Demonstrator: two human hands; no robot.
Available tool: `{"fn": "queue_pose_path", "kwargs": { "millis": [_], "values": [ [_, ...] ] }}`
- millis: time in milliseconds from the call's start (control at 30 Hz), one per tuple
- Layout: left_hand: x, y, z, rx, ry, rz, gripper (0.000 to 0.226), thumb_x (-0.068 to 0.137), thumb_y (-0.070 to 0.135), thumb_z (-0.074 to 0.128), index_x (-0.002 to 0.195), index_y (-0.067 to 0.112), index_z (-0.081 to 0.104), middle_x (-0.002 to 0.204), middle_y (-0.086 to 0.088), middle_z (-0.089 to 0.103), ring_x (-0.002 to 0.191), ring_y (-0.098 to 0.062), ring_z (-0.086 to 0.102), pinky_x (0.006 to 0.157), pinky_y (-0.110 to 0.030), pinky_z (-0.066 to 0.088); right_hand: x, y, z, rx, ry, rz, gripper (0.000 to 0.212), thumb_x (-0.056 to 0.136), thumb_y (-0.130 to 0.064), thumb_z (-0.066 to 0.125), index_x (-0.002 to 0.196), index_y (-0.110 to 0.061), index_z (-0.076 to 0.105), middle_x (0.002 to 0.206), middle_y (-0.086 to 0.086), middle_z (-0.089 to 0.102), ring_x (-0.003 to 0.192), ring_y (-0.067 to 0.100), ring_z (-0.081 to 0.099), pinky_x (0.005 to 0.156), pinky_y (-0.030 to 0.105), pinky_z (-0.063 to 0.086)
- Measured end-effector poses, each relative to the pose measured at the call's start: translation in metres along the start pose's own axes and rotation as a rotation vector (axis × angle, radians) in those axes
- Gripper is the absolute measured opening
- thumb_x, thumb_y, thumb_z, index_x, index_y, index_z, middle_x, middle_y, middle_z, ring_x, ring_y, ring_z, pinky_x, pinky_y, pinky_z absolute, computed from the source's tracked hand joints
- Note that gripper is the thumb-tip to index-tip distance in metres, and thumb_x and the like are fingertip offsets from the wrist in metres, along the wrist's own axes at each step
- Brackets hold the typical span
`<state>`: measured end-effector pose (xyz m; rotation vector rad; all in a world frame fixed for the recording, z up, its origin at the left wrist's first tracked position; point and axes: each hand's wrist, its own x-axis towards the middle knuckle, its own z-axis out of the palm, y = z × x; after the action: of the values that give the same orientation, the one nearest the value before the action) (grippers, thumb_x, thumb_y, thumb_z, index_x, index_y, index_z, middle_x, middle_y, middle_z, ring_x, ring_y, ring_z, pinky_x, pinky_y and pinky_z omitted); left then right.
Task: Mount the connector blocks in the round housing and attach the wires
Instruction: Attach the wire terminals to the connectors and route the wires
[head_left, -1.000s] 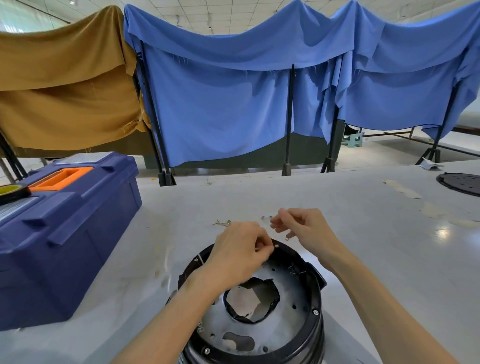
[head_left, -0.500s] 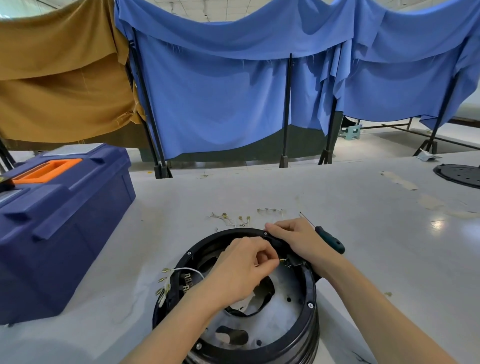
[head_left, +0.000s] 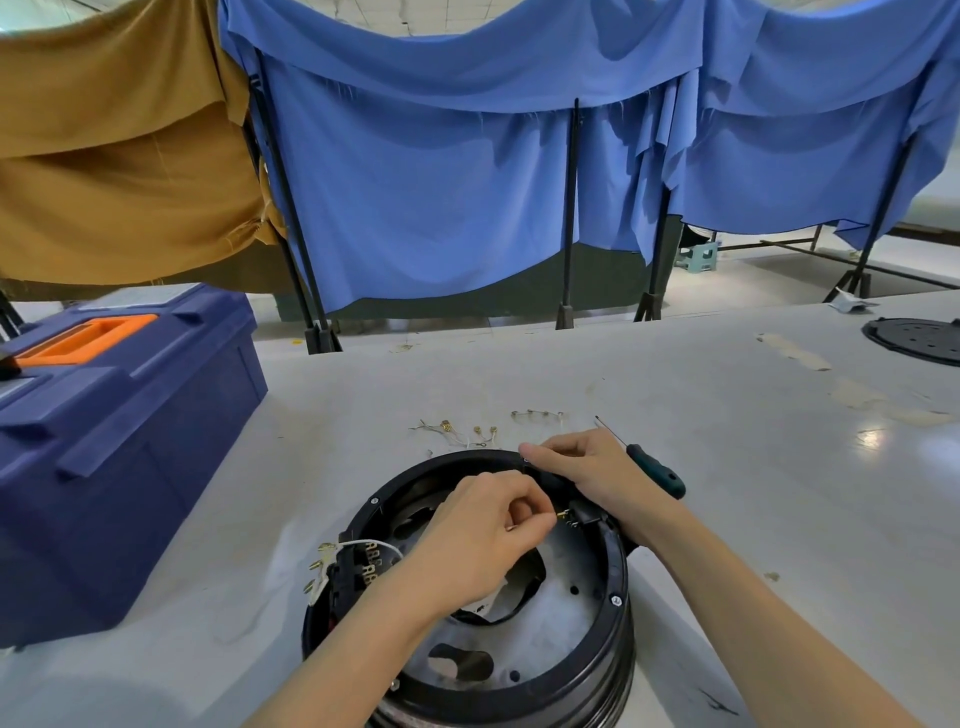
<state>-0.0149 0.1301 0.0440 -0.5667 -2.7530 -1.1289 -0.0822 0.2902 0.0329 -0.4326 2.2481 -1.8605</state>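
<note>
The grey bench (head_left: 727, 467) takes up most of what's in front of me, with a big blue toolbox (head_left: 119, 467) parked at its left edge. Near the front sits the round housing (head_left: 618, 613), open side up.

The right hand (head_left: 587, 467) lies on the far rim, fingers bent over it in a steadying grip. The left hand (head_left: 483, 535) reaches inside, thumb and forefinger pinched tight on what looks like a small brass terminal (head_left: 563, 516) at the connector block (head_left: 584, 514) on the right inner wall. A second block (head_left: 358, 564), with a white wire looped to it, sits at the left rim. A green-handled screwdriver (head_left: 657, 470) lies just beyond the right hand, and spare wires (head_left: 467, 431) are scattered behind the housing.

To my eye the step is seating a wire end on that right-hand block. It should go best pushed in straight along the tab, with the rim kept pinned so the housing can't turn, and the pinch kept close to the metal so the wire doesn't buckle.

The left palm covers most of that block, so I can't tell whether the terminal is on yet or how many tabs are free. The right fingertips are hidden behind the rim, and the housing's near edge is cut off at the bottom.
</note>
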Motion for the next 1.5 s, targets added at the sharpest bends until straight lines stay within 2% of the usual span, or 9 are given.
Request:
{"fn": "queue_pose_path", "kwargs": {
  "millis": [100,467,600,733,800,1033,1200,1500],
  "values": [
    [0.0006,0.0013,0.0012,0.004,0.007,-0.002,0.007,0.089,0.027,0.062,0.085,0.024,0.067,0.066,0.01,0.055,0.061,-0.004,0.047,0.07,-0.035,0.049,0.0003,0.002,-0.0012,0.019,-0.01,-0.006,0.023,0.085,-0.031,0.075,0.086,-0.008,0.078,0.081,0.01,0.075,0.074,0.014,0.068,0.072,0.024,0.053],
    [0.0002,-0.0006,0.003,0.013,0.019,-0.002,0.007,0.09,0.028,0.062,0.084,0.026,0.066,0.065,0.012,0.054,0.058,-0.002,0.045,0.063,-0.026,0.044,-0.0006,-0.0003,-0.0003,0.036,0.008,0.022,0.022,0.086,-0.027,0.075,0.089,-0.006,0.078,0.085,0.013,0.075,0.077,0.017,0.069,0.082,0.035,0.055],
    [0.0009,-0.0018,0.0018,0.011,0.035,-0.005,0.007,0.09,0.026,0.063,0.085,0.023,0.068,0.066,0.011,0.055,0.058,-0.003,0.045,0.064,-0.029,0.045,-0.0015,-0.0011,0.0001,0.039,0.015,0.025,0.024,0.086,-0.028,0.074,0.092,-0.005,0.077,0.09,0.016,0.075,0.088,0.031,0.071,0.087,0.04,0.056],
    [0.0004,-0.0009,0.002,-0.012,0.027,0.012,0.007,0.089,0.026,0.063,0.084,0.024,0.067,0.063,0.013,0.052,0.056,-0.001,0.044,0.061,-0.021,0.041,-0.0016,-0.0017,0.0001,0.035,0.007,0.029,0.023,0.086,-0.028,0.074,0.09,-0.005,0.078,0.087,0.014,0.075,0.08,0.021,0.071,0.082,0.035,0.056],
    [0.0004,-0.001,0.0024,-0.017,0.025,0.016,0.007,0.089,0.026,0.063,0.083,0.024,0.067,0.062,0.012,0.052,0.056,-0.002,0.045,0.061,-0.021,0.041,-0.0017,-0.0018,0.0001,0.036,0.009,0.032,0.023,0.086,-0.027,0.074,0.09,-0.005,0.078,0.086,0.014,0.076,0.078,0.017,0.07,0.08,0.031,0.056],
    [0.0011,-0.0032,0.0042,-0.023,0.023,0.01,0.007,0.089,0.026,0.063,0.083,0.025,0.066,0.061,0.012,0.051,0.054,0.0,0.045,0.059,-0.019,0.038,-0.0004,-0.0003,-0.0006,0.031,0.003,0.032,0.024,0.085,-0.03,0.074,0.09,-0.007,0.078,0.086,0.012,0.076,0.078,0.016,0.07,0.079,0.03,0.056],
    [0.0007,-0.0046,0.0049,-0.024,0.026,0.009,0.008,0.089,0.026,0.062,0.082,0.025,0.066,0.062,0.012,0.053,0.054,0.0,0.045,0.057,-0.018,0.039,0.0002,0.0006,-0.0002,0.042,0.014,0.028,0.021,0.085,-0.028,0.075,0.086,-0.008,0.078,0.079,0.007,0.076,0.072,0.01,0.069,0.068,0.019,0.054],
    [0.0012,-0.0045,0.0054,-0.036,0.036,0.012,0.008,0.089,0.023,0.063,0.084,0.02,0.069,0.06,0.011,0.052,0.052,-0.001,0.044,0.057,-0.019,0.039,-0.0004,0.0013,-0.0012,0.045,0.006,0.024,0.021,0.085,-0.03,0.075,0.085,-0.009,0.079,0.079,0.008,0.076,0.07,0.01,0.069,0.066,0.017,0.054]
  ]
}}
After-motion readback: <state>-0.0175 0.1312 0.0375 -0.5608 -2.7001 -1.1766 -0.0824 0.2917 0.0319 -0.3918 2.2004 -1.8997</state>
